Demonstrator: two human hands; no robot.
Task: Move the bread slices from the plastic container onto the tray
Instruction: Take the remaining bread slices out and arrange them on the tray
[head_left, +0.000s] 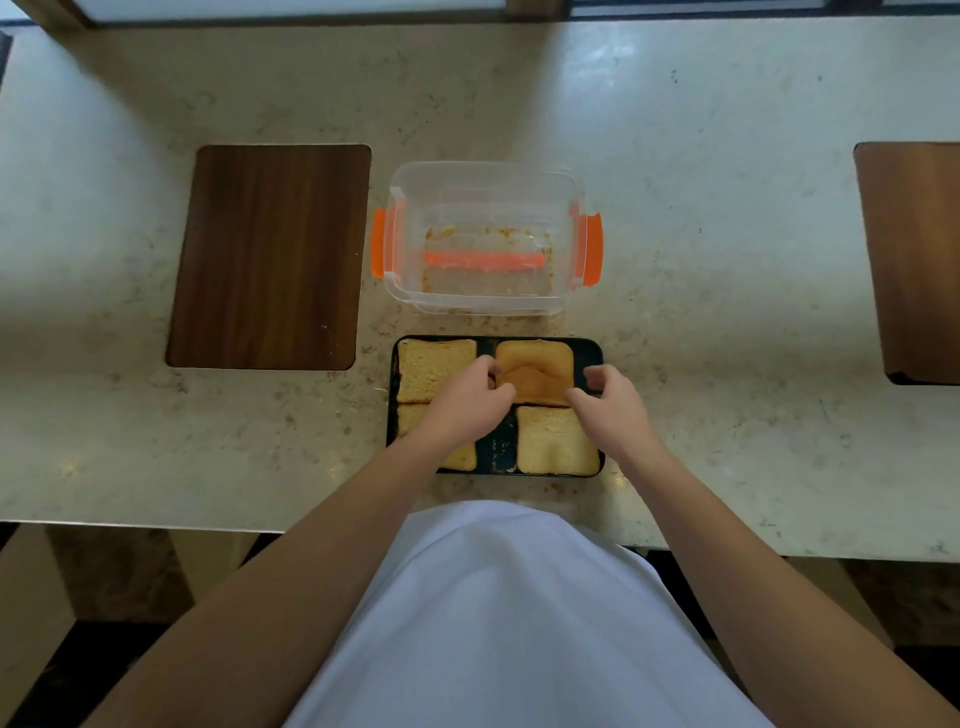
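Resting on the tray (592, 349), the bread slices number four as far as I can see. Taking the tray as reference: one slice (434, 366) lies in its far left quarter, a crust-side slice (537, 371) in its far right quarter, a third slice (556, 441) in its near right quarter, and a fourth slice (462, 457) in its near left quarter, mostly hidden under my left forearm.

The plastic container (485, 239) stands just beyond the tray's far edge. It holds only crumbs; I judge the transfer essentially complete.

My left hand (467, 397) is loosely curled over the tray's middle, fingertips touching the left edge of the crust-side slice. My right hand (610, 397) is half open at that slice's right edge. Whether either hand actually pinches the slice, I cannot tell.

Handling judgement: bread is light, soft and easily dented; the crust-side slice already shows a crease. Take it at opposite crust edges with minimal pressure, never at the middle.

The tray sits on a pale stone-patterned counter (727, 260), close to its near edge. A dark wooden board (270, 254) lies beyond the tray to the left, another board (914, 260) well to its right. Window frames run along the counter's far side.
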